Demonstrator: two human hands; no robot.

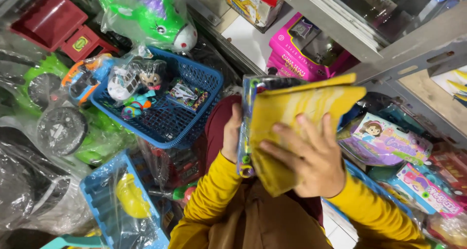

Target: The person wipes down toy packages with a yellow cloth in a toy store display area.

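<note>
A flat toy package (pixel 253 98) in clear plastic stands upright in front of me, with small colourful toys along its left edge. My left hand (pixel 231 132) grips that left edge from behind. My right hand (pixel 304 154) presses a yellow cloth (pixel 296 108) flat against the package's face, fingers spread over the cloth. Both arms wear yellow sleeves. The cloth hides most of the package front.
A blue basket (pixel 187 127) with small wrapped toys sits to the left. Above it hangs a bagged green toy (pixel 151 15). Pink toy boxes (pixel 301 49) stand on a metal shelf. Wrapped toy packages (pixel 389 142) lie to the right, a blue crate (pixel 104 200) below left.
</note>
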